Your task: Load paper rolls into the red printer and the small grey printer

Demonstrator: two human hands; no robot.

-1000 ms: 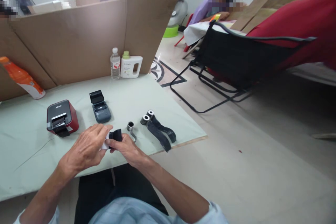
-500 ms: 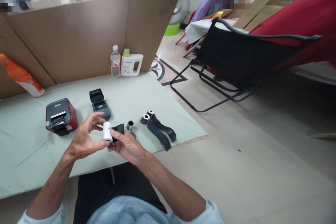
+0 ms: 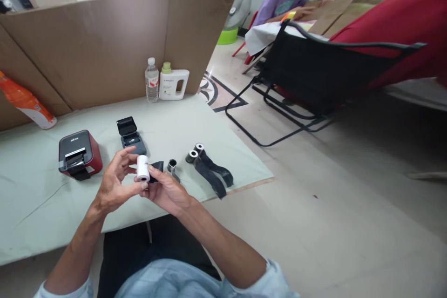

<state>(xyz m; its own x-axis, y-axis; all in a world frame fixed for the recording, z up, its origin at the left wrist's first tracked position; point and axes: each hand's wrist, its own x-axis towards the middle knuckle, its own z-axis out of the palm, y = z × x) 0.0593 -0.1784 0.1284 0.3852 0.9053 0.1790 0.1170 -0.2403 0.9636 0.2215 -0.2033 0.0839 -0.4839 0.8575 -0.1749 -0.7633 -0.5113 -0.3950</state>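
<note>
A small white paper roll (image 3: 143,167) is held between my two hands above the table's near edge. My left hand (image 3: 113,181) curves round its left side, thumb at the lower end and fingers at the upper end. My right hand (image 3: 171,191) grips the roll's right side, its thumb against a black strip (image 3: 158,167) that sticks out to the right. Just beyond my right hand stands a small dark spool (image 3: 172,165) with a light rim. Farther right lie two black rolls (image 3: 193,155) with white cores, their black tails (image 3: 214,174) trailing toward the table edge.
A red and black label printer (image 3: 79,153) and a small dark device (image 3: 132,136) with its lid up stand on the table (image 3: 35,205). Behind are a water bottle (image 3: 152,80), a white jug (image 3: 174,84), an orange bottle (image 3: 26,100) and a cardboard partition (image 3: 115,46). A black folding chair (image 3: 324,70) stands right.
The white roll has tilted a little, so its hollow lower end now shows more. Both hands keep their hold. The whole view has shifted slightly.
</note>
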